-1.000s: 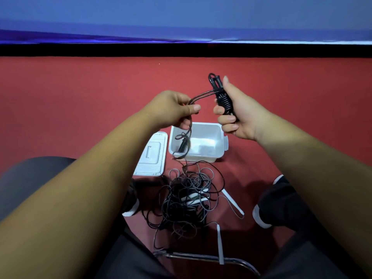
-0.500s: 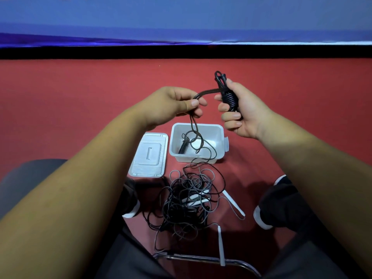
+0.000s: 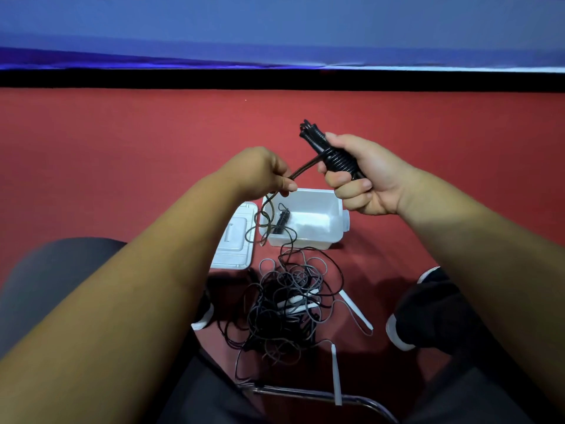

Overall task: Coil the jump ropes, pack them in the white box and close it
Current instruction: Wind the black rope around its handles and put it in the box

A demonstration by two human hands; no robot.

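The right hand (image 3: pixel 367 175) is curled tight round a wound bundle of thin black jump rope (image 3: pixel 333 157), while the left hand (image 3: pixel 256 172) pinches the loose black strand (image 3: pixel 305 168) running off that bundle. Below them on the red floor (image 3: pixel 122 148) stands the open rectangular white plastic box (image 3: pixel 312 241), with a small black coiled rope (image 3: pixel 281 221) inside. Its flat white lid (image 3: pixel 237 240) lies just beside it, and a tangled heap of dark ropes (image 3: pixel 287 304) lies near it.

White handles (image 3: pixel 295 300) under rope tangle (image 3: pixel 269 319)
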